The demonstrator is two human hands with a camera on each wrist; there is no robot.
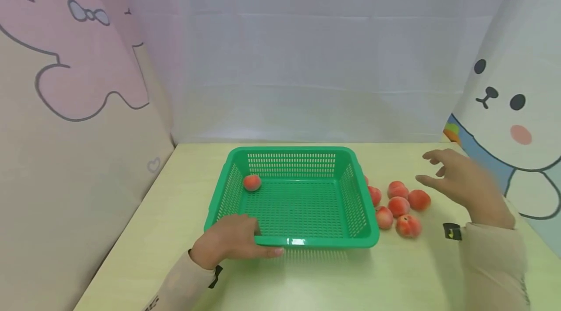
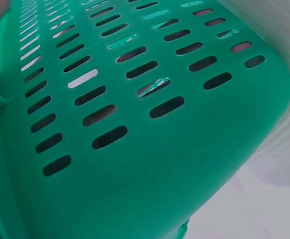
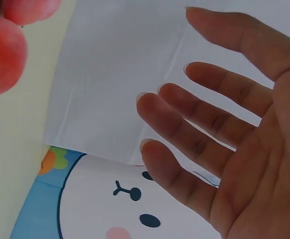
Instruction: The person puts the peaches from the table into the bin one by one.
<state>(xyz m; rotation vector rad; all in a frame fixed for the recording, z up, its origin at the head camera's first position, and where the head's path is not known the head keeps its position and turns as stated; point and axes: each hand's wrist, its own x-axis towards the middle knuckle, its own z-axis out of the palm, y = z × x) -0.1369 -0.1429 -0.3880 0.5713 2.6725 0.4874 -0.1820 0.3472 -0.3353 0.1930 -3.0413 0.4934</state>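
A green plastic basket [image 1: 315, 242] with slotted walls stands on the table, one peach [image 1: 252, 183] inside near its left wall. My left hand [image 1: 234, 238] grips the basket's near rim at the left corner, thumb outside and fingers over the inner side. In the left wrist view the slotted basket wall [image 2: 135, 164] fills most of the picture. My right hand [image 1: 464, 182] hovers over the table's right side with nothing in it, its fingers spread and slightly bent [image 3: 184, 124]. Just left of it several peaches [image 1: 408, 226] lie loose beside the basket's right wall.
The pale wooden table [image 1: 175, 233] ends at a white curtain [image 1: 307, 58] behind. Cartoon-printed cloth hangs on both sides, with a white bear [image 1: 504, 121] at the right. Part of a peach [image 1: 374, 195] is hidden behind the basket's right rim.
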